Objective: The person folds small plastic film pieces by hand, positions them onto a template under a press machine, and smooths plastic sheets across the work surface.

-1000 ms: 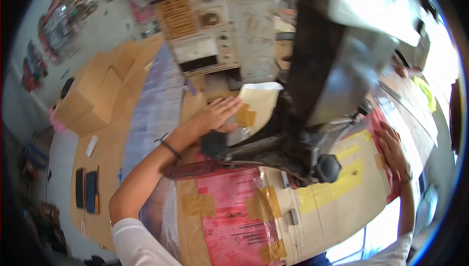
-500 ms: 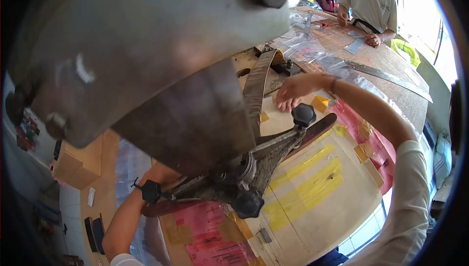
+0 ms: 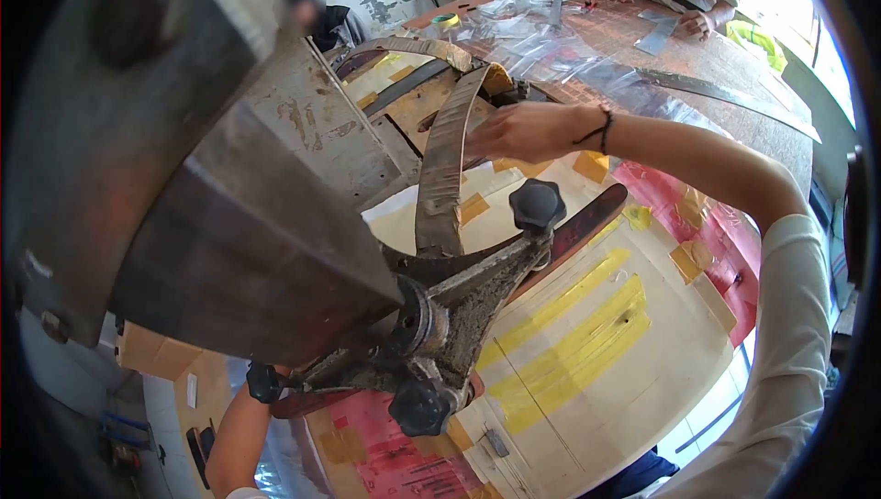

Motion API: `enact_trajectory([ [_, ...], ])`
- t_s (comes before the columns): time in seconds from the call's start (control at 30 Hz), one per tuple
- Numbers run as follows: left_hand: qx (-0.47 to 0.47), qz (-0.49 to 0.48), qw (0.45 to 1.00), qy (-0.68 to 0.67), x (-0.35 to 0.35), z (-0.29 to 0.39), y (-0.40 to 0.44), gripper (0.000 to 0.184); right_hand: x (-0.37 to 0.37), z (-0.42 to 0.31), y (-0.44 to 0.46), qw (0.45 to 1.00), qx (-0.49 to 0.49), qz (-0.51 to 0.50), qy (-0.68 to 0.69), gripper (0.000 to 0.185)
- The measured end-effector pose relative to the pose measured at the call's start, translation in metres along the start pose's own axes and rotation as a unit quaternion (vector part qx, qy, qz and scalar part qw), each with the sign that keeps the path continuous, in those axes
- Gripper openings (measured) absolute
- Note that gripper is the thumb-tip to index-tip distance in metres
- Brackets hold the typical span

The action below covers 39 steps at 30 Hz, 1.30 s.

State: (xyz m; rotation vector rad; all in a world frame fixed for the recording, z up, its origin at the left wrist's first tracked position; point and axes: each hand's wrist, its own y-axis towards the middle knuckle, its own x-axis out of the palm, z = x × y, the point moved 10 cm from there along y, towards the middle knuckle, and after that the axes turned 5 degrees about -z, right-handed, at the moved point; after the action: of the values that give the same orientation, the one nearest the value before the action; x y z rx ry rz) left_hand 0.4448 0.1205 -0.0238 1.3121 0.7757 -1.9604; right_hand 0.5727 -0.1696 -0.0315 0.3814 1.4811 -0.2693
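Apart — right hand (image 3: 528, 132), cardboard box (image 3: 154, 352).

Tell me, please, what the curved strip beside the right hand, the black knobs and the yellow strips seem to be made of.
Curved strip: brownish, worn, with crosswise wrinkles; perhaps tape or leather wrapping, though metal is possible. Black knobs: probably hard plastic, given the smooth, slightly shiny, lobed shape. Yellow strips: likely plastic tape, glossy and thin, lying flat on the board.
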Motion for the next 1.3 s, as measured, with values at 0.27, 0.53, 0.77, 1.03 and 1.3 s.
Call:
enact_trajectory([
  [0.27, -0.011, 0.002, 1.000, 0.005, -0.003, 0.001, -0.002, 0.034, 0.030, -0.024, 0.047, 0.972, -0.001, -0.222, -0.074, 0.059],
  [0.53, -0.008, 0.000, 1.000, 0.022, -0.009, 0.004, -0.001, 0.034, 0.016, 0.022, -0.013, 0.996, 0.073, -0.006, 0.057, 0.052],
  [0.77, 0.000, 0.004, 1.000, 0.031, -0.014, 0.004, 0.003, 0.035, -0.011, 0.000, -0.143, 0.961, 0.203, -0.052, 0.182, 0.050],
  [1.03, -0.004, 0.011, 0.999, 0.040, -0.014, 0.005, 0.000, 0.035, -0.024, 0.016, -0.184, 0.962, 0.273, -0.001, -0.023, 0.038],
  [1.3, -0.012, 0.008, 0.999, 0.046, -0.019, 0.006, 0.000, 0.035, -0.012, 0.044, -0.180, 0.933, 0.344, 0.101, 0.043, 0.046],
])
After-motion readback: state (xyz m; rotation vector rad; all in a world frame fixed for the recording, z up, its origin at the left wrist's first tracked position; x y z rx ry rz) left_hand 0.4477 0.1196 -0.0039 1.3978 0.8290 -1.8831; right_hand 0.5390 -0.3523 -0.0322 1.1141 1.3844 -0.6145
